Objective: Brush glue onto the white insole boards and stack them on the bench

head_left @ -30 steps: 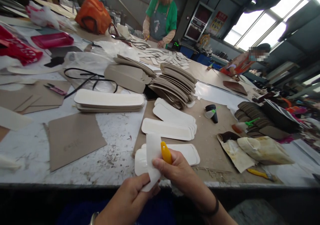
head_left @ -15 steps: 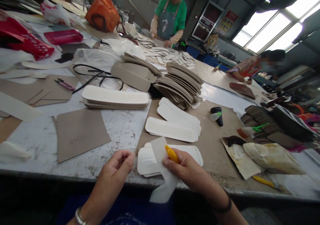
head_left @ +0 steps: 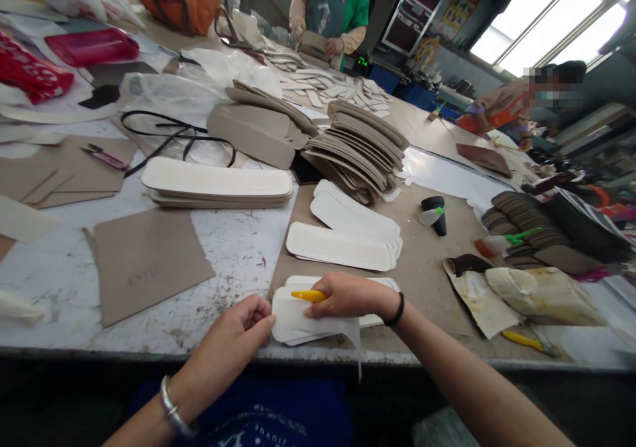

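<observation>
My right hand (head_left: 345, 295) is closed round a yellow-handled tool (head_left: 309, 295); its working end is hidden in the hand. A thin white strip (head_left: 355, 338) hangs from beneath that hand over the table's front edge. Under the hand lies a small stack of long, white-faced, round-ended panels (head_left: 287, 316). My left hand (head_left: 247, 321) is at the stack's left end, fingers curled, thumb tip by the panel edge; whether it grips the panel is not clear. Behind lie more white-faced panels (head_left: 340, 246).
A thick stack of brown panels (head_left: 355, 152) and a white-topped stack (head_left: 216, 181) stand beyond. Snips (head_left: 105, 157) lie left, near a brown sheet (head_left: 152, 261). Right are a stained pouch (head_left: 544, 295) and another yellow-handled tool (head_left: 527, 341). Two people (head_left: 330, 13) work behind.
My right hand has moved left and lowered onto the panel with the yellow-handled tool and strip; the handle now points left. My left hand has moved to the panel's left end.
</observation>
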Tool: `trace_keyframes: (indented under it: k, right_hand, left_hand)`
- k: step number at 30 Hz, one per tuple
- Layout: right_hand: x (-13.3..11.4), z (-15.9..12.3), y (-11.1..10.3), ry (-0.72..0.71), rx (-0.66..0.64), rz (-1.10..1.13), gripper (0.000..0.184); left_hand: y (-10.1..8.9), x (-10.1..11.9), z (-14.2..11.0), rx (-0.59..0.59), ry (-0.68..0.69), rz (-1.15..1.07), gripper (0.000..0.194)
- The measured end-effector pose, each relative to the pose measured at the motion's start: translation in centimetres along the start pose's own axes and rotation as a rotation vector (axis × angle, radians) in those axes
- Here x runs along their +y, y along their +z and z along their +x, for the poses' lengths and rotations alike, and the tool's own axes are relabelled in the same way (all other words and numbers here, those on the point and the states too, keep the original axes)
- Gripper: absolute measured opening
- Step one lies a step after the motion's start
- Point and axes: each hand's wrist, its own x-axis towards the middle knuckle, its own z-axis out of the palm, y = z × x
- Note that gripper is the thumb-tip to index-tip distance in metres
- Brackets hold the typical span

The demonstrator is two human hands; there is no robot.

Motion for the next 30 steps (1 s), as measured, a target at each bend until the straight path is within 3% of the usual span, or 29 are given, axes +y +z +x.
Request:
trace_keyframes:
  k: [7,14,25,30]
  right_hand:
    - [-0.6,0.7,-0.1,0.006,0.016,-0.195,0.025]
    - [-0.4,1.0,0.0,0.006,0.027,-0.239,0.032]
    - [-0.5,1.2,0.5,-0.027,0.097,-0.278,0.035]
    - [1.4,-1.6,0.6,0.018,0.16,-0.211,0.026]
  left_hand:
    - [0.0,-0.5,0.6,-0.025,-0.045,-0.02,0.028]
    - [0.1,-0.9,0.9,-0.012,-0.068,-0.053,0.022]
    - [0.9,-0.8,1.4,0.115,-0.056,-0.025,0.035]
    - [1.0,-0.9,1.5,0.108,-0.039,0.053,0.041]
